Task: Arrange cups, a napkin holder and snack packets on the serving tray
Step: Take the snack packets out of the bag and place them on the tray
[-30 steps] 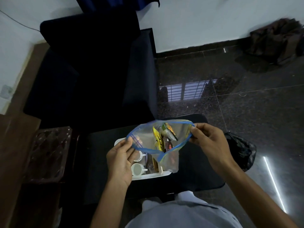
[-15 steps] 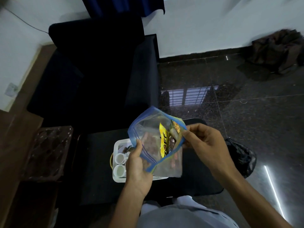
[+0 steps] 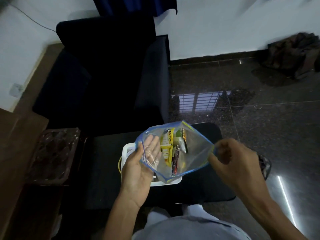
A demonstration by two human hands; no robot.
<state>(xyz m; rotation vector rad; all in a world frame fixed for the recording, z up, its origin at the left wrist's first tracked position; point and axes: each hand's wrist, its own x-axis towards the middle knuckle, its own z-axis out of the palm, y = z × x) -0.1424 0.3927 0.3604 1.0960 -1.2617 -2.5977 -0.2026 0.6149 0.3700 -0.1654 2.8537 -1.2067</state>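
Observation:
A clear zip bag (image 3: pixel 195 153) with a blue rim hangs open over the white serving tray (image 3: pixel 127 149). Inside it lie several snack packets (image 3: pixel 166 149), one yellow, one dark, one green and white. My left hand (image 3: pixel 138 172) is palm up with the fingers straight; they show through the plastic at the bag's left rim, gripping nothing. My right hand (image 3: pixel 232 160) pinches the bag's right rim. The bag and my left hand hide most of the tray, and no cups or napkin holder can be seen.
The tray sits on a low black table (image 3: pixel 103 170). A dark armchair (image 3: pixel 103 75) stands behind it and a glass-topped side table (image 3: pixel 53 153) to the left. A black bag (image 3: pixel 265 165) lies on the floor at the right.
My left hand has let go of the bag's rim, turned palm up and slid its fingers to the bag's mouth. The right hand has pulled the rim rightward, widening the opening.

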